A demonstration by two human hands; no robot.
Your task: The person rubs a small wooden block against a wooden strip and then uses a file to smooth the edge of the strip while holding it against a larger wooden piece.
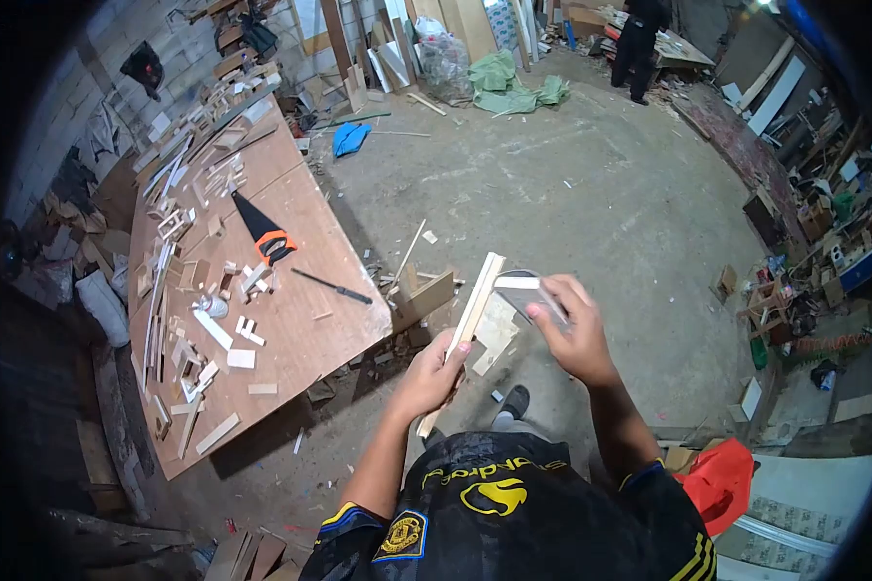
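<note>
My left hand is wrapped round a long pale wooden strip, thumb on top. A groove or seam runs along the strip, which slants up and away in front of my body. In my right hand is a small block with a white end and greyish side, a thin curved edge of sheet showing over it. Fingers and thumb pinch the block, and its near side is a little blurred. The white end lies right beside the upper part of the strip.
A wooden table on the left carries a handsaw, a dark rod-like tool and many wood offcuts. A board stands by its corner. A red bag lies at right. Another person stands at the far back.
</note>
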